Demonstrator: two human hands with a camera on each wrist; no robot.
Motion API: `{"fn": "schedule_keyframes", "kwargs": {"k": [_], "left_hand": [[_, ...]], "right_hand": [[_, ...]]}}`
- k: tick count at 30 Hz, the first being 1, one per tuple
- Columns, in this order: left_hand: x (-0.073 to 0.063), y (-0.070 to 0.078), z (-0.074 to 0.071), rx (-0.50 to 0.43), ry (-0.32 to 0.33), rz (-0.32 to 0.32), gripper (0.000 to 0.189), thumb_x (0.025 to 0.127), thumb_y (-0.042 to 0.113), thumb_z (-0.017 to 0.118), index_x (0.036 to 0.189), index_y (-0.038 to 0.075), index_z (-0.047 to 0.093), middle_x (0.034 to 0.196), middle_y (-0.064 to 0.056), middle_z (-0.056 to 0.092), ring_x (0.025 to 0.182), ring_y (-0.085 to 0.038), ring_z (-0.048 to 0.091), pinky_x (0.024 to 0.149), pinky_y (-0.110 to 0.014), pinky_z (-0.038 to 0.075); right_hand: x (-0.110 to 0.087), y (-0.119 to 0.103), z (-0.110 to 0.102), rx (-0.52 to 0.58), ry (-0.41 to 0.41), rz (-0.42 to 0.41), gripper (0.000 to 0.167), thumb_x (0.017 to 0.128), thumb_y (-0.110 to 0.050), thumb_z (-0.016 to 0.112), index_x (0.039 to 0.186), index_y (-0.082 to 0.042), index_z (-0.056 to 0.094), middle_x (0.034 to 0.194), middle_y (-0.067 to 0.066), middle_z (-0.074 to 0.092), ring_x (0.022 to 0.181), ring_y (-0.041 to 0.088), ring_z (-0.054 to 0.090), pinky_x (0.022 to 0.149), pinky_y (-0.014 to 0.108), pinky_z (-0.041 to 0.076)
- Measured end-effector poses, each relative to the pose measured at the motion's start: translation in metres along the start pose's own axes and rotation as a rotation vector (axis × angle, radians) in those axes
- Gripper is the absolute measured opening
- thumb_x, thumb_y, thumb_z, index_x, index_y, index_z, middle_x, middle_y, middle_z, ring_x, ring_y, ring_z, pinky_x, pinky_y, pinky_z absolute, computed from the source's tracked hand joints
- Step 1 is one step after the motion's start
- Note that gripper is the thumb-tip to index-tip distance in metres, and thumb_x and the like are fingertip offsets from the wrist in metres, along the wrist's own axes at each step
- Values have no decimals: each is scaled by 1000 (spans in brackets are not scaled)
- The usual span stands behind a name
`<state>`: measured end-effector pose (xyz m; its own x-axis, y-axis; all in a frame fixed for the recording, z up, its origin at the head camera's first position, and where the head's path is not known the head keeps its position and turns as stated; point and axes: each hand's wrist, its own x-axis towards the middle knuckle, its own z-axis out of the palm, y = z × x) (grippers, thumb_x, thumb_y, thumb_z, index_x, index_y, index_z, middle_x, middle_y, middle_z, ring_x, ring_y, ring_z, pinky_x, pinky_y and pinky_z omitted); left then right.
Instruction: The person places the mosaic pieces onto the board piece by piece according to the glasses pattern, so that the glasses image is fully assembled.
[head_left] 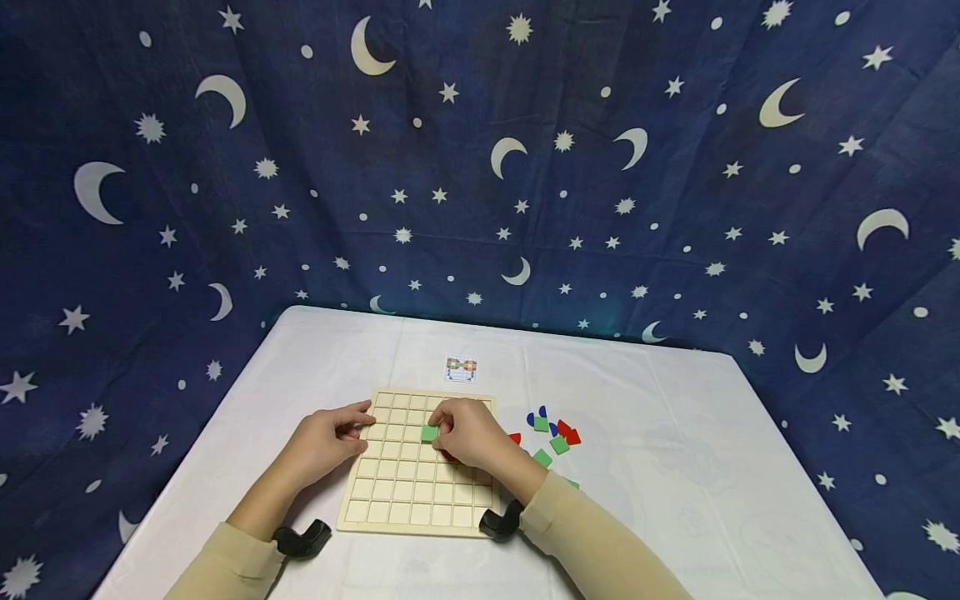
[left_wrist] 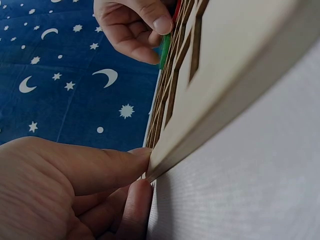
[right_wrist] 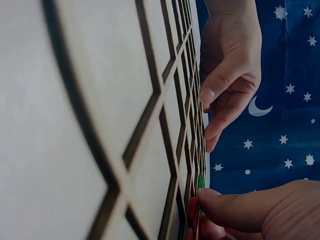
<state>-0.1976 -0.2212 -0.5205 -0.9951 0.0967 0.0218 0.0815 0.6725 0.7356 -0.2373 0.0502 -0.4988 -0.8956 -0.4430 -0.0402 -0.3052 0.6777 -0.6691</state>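
Note:
A pale wooden board (head_left: 390,471) with a grid of square cells lies on the white table. At its left edge, my left hand (head_left: 326,437) rests with thumb and fingertips touching the rim, fingers spread in the head view. Over the board's upper middle, my right hand (head_left: 472,433) pinches a green square tile (head_left: 430,433) between thumb and fingers. That tile (right_wrist: 201,182) stands tilted at the board surface in the right wrist view. Beside it on the board is a red piece (right_wrist: 193,210), mostly hidden by my right hand.
Right of the board lie loose green squares (head_left: 560,444), red pieces (head_left: 572,436) and blue half-rounds (head_left: 543,412). A small pattern card (head_left: 461,368) sits behind the board. Black wrist bands (head_left: 302,540) are on both wrists. A starry blue curtain (head_left: 450,167) hangs behind the table.

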Motion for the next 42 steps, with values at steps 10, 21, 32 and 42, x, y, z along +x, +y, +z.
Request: {"fn": "schedule_keyframes", "kwargs": {"k": [10, 21, 32, 42], "left_hand": [[0, 1, 0, -1, -4, 1, 38, 87, 6, 78, 125, 10, 80, 156, -6, 63, 91, -12, 62, 77, -23, 49], [-1, 0, 0, -11, -2, -2, 37, 87, 6, 78, 123, 11, 80, 156, -7, 63, 89, -12, 62, 76, -24, 48], [-1, 2, 0, -18, -7, -18, 36, 88, 5, 78, 124, 11, 80, 157, -7, 62, 89, -13, 61, 76, -24, 48], [-1, 3, 0, -13, -5, -20, 36, 87, 6, 79, 123, 11, 80, 157, -7, 63, 89, -13, 62, 76, -24, 48]], "right_hand": [[0, 3, 0, -25, 14, -10, 9, 92, -10, 79, 100, -14, 80, 68, -8, 57, 63, 6, 50, 63, 24, 42], [-7, 6, -10, 8, -3, -17, 12, 94, -9, 78, 104, -13, 81, 70, -9, 60, 66, 6, 54, 65, 24, 45], [-26, 23, -25, 8, 27, 52, 10, 94, -12, 79, 101, -19, 80, 73, -6, 60, 75, 13, 56, 65, 26, 45], [-48, 45, -49, -6, 71, 99, 11, 95, -12, 79, 104, -19, 80, 76, -5, 61, 72, 13, 55, 60, 24, 43]]}}
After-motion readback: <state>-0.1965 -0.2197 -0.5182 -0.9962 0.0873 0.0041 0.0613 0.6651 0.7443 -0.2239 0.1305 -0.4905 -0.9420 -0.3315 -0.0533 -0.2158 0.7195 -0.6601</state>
